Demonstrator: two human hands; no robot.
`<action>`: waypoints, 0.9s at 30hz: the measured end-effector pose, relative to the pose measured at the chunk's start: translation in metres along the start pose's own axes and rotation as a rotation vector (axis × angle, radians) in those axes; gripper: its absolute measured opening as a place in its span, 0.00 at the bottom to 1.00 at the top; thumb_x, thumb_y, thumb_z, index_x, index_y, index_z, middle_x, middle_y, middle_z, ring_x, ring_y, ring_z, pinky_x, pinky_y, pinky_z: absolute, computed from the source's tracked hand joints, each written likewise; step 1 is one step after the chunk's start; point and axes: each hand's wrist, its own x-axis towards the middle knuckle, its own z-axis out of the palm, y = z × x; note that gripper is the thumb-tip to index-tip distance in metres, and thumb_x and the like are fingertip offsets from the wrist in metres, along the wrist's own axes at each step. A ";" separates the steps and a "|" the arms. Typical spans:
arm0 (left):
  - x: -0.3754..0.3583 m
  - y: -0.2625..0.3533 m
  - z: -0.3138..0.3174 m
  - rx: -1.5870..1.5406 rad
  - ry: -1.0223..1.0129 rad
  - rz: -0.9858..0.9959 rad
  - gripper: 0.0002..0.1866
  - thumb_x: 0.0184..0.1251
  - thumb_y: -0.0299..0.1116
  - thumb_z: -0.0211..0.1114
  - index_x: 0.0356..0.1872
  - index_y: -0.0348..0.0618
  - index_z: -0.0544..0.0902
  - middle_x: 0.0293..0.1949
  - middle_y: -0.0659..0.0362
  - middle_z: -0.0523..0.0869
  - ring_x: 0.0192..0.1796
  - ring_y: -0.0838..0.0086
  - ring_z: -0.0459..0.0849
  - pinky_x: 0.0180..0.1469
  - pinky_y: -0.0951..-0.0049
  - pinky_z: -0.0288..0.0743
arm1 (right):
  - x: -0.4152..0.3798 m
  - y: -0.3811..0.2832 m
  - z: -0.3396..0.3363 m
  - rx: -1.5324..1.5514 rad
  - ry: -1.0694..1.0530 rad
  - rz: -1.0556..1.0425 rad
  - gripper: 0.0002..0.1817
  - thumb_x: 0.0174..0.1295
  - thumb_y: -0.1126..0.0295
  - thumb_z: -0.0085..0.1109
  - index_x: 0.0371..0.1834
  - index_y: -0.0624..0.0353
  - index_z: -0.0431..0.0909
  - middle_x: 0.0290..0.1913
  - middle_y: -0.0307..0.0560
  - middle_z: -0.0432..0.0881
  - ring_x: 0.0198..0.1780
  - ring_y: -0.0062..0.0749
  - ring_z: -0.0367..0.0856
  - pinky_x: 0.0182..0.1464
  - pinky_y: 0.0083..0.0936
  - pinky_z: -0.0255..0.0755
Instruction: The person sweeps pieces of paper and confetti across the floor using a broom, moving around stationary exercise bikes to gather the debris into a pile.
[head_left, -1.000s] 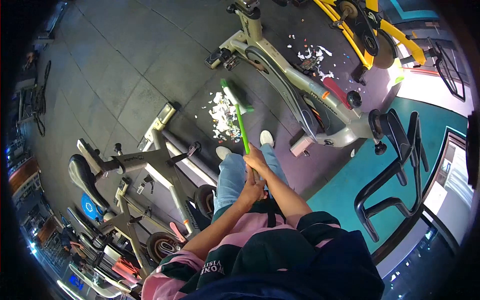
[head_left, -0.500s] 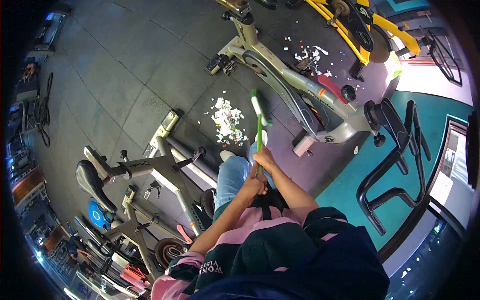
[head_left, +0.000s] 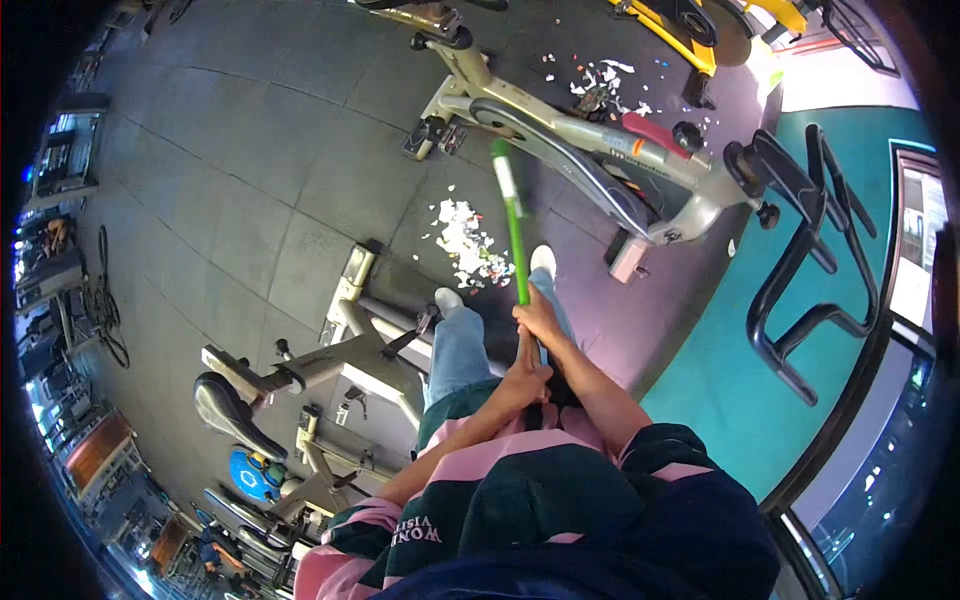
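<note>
Both my hands are wrapped round the green handle of a broom [head_left: 516,235]. My right hand [head_left: 538,316] grips it farther up, toward the brush, while my left hand [head_left: 525,384] holds the end nearer my body. The white and green brush head [head_left: 504,172] points away from me, beyond my feet, beside the grey exercise bike; whether its bristles touch the floor I cannot tell. A pile of torn white paper scraps [head_left: 463,240] with small coloured bits lies on the dark floor, left of the handle. More scraps [head_left: 610,75] are scattered beyond the bike.
A grey exercise bike [head_left: 570,140] stands ahead, its black handlebars [head_left: 800,240] at the right. Another bike [head_left: 340,360] is close on my left, with a blue round object [head_left: 252,474] behind it. A yellow bike frame [head_left: 668,38] stands at the top right.
The brush head has moved away from me and slightly left, past the pile's far edge. My hands still hold the handle. The whole view has shifted.
</note>
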 end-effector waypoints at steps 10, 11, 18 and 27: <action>-0.022 -0.006 -0.129 -0.754 0.098 -0.982 0.40 0.53 0.25 0.54 0.68 0.48 0.46 0.24 0.62 0.72 0.20 0.78 0.72 0.20 0.80 0.69 | 0.035 -0.004 0.146 0.149 -0.081 0.085 0.23 0.38 0.66 0.54 0.42 0.60 0.70 0.39 0.63 0.77 0.43 0.56 0.75 0.45 0.42 0.69; -0.031 -0.020 -0.134 -0.689 0.047 -0.959 0.38 0.55 0.25 0.52 0.68 0.48 0.45 0.23 0.62 0.71 0.19 0.79 0.72 0.19 0.80 0.68 | 0.039 -0.006 0.167 0.192 -0.101 0.107 0.23 0.38 0.65 0.54 0.42 0.60 0.70 0.38 0.63 0.77 0.43 0.56 0.75 0.44 0.42 0.69; -0.075 0.016 -0.153 -0.398 -0.080 -0.813 0.44 0.54 0.22 0.50 0.66 0.44 0.30 0.41 0.48 0.77 0.23 0.73 0.78 0.23 0.73 0.73 | -0.038 -0.075 0.154 0.407 -0.084 0.117 0.24 0.43 0.71 0.53 0.48 0.60 0.64 0.29 0.58 0.78 0.27 0.48 0.80 0.29 0.37 0.73; -0.068 0.055 -0.124 -0.599 -0.351 -1.033 0.45 0.55 0.22 0.51 0.67 0.52 0.31 0.35 0.52 0.76 0.23 0.76 0.75 0.23 0.75 0.72 | -0.082 0.021 0.124 0.270 0.162 0.165 0.27 0.40 0.66 0.56 0.47 0.61 0.65 0.36 0.61 0.76 0.39 0.56 0.76 0.40 0.41 0.69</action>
